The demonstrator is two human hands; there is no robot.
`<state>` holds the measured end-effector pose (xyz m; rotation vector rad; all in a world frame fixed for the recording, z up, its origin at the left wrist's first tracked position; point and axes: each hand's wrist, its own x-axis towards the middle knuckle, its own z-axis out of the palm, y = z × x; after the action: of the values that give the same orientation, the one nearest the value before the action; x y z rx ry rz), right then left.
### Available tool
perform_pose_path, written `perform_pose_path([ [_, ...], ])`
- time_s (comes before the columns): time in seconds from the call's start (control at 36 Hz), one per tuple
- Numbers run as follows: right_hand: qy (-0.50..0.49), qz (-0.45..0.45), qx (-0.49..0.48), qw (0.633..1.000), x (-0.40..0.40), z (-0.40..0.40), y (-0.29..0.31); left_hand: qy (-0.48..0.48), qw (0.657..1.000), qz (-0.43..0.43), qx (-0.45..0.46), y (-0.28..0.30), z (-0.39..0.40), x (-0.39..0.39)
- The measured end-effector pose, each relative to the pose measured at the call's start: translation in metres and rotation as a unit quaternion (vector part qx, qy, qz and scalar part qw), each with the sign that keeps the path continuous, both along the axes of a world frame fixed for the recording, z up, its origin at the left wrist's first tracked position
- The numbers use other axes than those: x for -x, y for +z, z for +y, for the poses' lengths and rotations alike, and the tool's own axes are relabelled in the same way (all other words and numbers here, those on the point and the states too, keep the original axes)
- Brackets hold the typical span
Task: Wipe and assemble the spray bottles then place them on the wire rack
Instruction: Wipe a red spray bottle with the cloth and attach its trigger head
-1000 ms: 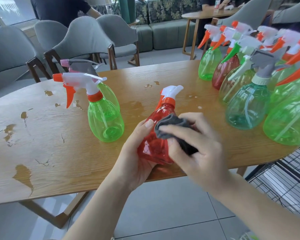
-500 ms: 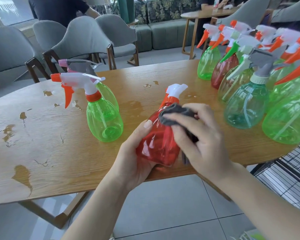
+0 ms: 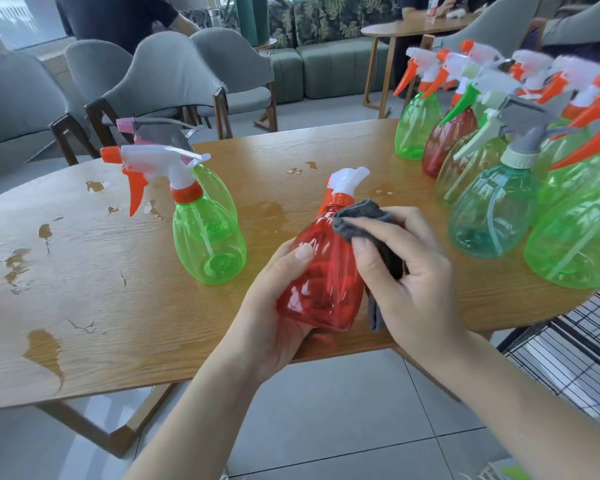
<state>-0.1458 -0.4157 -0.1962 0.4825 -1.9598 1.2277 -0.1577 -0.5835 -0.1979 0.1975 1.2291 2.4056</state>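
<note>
A red spray bottle (image 3: 321, 278) with a white and orange trigger head lies tilted away from me over the table's near edge. My left hand (image 3: 274, 306) grips its base and left side, thumb on top. My right hand (image 3: 409, 278) holds a dark grey cloth (image 3: 364, 220) and presses it against the bottle's upper right shoulder near the neck. A black wire rack (image 3: 575, 355) shows at the lower right, beside the table.
Two green bottles (image 3: 210, 247) stand to the left on the wooden table (image 3: 84, 306), one behind the other. Several assembled bottles (image 3: 492, 216) crowd the right end. Wet patches (image 3: 45, 351) mark the table's left part. Grey chairs (image 3: 174, 74) and a person stand beyond.
My right hand has slid the cloth up the red bottle, from its lower body towards the neck. The left hand keeps its grip on the base.
</note>
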Motion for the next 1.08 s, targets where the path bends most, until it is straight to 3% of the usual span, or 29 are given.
perform_pose_path([
  [0.36,0.040,0.169,-0.187,0.967,-0.015,-0.013,-0.011,-0.042,0.991,-0.092,-0.090,0.000,-0.005,0.001],
  [0.47,0.039,0.188,-0.217,0.957,-0.012,-0.007,-0.010,-0.052,0.992,-0.071,-0.088,0.002,-0.005,0.002],
  [0.58,0.022,0.138,-0.156,0.978,-0.006,0.000,-0.006,-0.012,0.996,-0.042,-0.074,0.000,-0.003,0.004],
  [0.78,-0.014,-0.031,0.013,0.999,0.001,0.003,0.003,-0.020,0.999,0.004,-0.049,-0.003,-0.003,0.002],
  [1.08,-0.004,-0.021,0.009,1.000,-0.003,0.003,0.005,-0.018,1.000,0.004,-0.014,-0.002,-0.002,0.002],
])
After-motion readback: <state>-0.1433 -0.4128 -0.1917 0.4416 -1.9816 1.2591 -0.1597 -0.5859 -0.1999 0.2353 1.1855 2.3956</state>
